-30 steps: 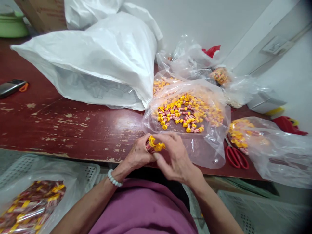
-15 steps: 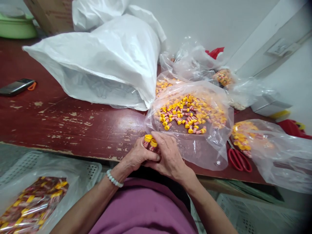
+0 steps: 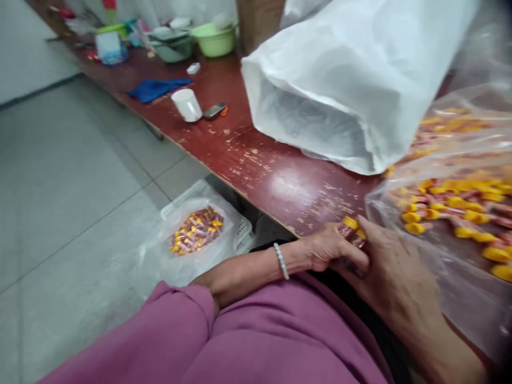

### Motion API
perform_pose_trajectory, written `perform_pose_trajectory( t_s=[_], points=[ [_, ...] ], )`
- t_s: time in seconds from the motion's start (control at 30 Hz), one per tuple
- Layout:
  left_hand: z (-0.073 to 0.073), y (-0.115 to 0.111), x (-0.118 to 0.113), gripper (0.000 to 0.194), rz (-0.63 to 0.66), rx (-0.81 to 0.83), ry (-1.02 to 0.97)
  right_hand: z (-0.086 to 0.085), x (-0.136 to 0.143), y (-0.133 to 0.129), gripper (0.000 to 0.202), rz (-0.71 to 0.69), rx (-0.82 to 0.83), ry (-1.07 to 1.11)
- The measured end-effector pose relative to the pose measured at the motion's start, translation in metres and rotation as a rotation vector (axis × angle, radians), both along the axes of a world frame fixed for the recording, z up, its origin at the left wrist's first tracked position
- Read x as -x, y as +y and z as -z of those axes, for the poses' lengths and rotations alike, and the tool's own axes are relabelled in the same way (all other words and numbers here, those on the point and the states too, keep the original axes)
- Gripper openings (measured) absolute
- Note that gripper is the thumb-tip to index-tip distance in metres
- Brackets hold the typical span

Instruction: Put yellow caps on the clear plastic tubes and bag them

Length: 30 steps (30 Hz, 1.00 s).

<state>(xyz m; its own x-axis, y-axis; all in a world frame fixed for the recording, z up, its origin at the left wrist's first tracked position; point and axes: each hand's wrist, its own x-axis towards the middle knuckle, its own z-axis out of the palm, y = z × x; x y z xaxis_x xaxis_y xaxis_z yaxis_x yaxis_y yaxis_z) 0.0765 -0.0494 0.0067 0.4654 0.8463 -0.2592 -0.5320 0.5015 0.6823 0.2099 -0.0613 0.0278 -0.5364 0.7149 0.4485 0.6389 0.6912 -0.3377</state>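
Observation:
Small red-printed tubes with yellow tops [image 3: 347, 228] stick up between my two hands at the table's front edge. My left hand [image 3: 330, 248], with a pale bead bracelet at the wrist, is closed around them, its thumb lying across their front. My right hand [image 3: 400, 266] wraps them from the other side, fingers curled; its fingertips are partly hidden. How many tubes are held is hard to see. Just beyond my right hand, a clear plastic bag [image 3: 384, 200] holds many loose tubes of the same kind [image 3: 472, 208].
A large white sack [image 3: 344, 58] lies open on the worn red table [image 3: 276, 176], clear pieces inside. Farther left are a phone [image 3: 215, 110], white cup [image 3: 187, 105], blue cloth [image 3: 156, 89] and green basins [image 3: 214, 40]. Below, a white crate [image 3: 242, 230] holds a bag of tubes [image 3: 198, 229].
My view has swung left, bringing the floor, cup and basins into sight. Both hands stay together on the tubes.

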Motion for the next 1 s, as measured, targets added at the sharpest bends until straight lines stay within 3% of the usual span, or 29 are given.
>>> perform_pose_trajectory(
  t_s=[0.1, 0.23, 0.4, 0.47, 0.53, 0.67, 0.8, 1.0],
  points=[
    [0.009, -0.011, 0.015, 0.021, -0.028, 0.057, -0.023, 0.007, 0.019, -0.001, 0.068, -0.058, -0.067, -0.049],
    [0.014, -0.033, 0.048, 0.025, -0.135, 0.083, -0.009, 0.013, 0.052, -0.006, 0.07, -0.225, -0.002, -0.038],
    [0.03, -0.075, 0.136, 0.035, -0.455, 0.156, 0.136, 0.022, 0.073, -0.011, 0.084, -0.252, 0.109, 0.007],
    [0.046, -0.096, 0.182, 0.031, -0.577, 0.27, 0.252, 0.028, 0.069, -0.008, 0.07, -0.236, 0.139, 0.005],
    [0.068, -0.112, 0.227, 0.034, -0.796, 0.496, 0.394, 0.035, 0.063, -0.003, 0.052, -0.249, 0.154, -0.02],
    [0.117, -0.119, 0.29, 0.023, -0.866, 0.697, 0.492, 0.044, 0.06, 0.002, 0.036, -0.255, 0.147, -0.091],
    [0.147, -0.106, 0.315, 0.021, -0.904, 0.765, 0.534, 0.047, 0.065, 0.004, 0.033, -0.239, 0.135, -0.115],
    [0.153, -0.109, 0.334, 0.025, -0.973, 0.789, 0.67, 0.048, 0.067, 0.005, 0.032, -0.231, 0.153, -0.106]
  ],
)
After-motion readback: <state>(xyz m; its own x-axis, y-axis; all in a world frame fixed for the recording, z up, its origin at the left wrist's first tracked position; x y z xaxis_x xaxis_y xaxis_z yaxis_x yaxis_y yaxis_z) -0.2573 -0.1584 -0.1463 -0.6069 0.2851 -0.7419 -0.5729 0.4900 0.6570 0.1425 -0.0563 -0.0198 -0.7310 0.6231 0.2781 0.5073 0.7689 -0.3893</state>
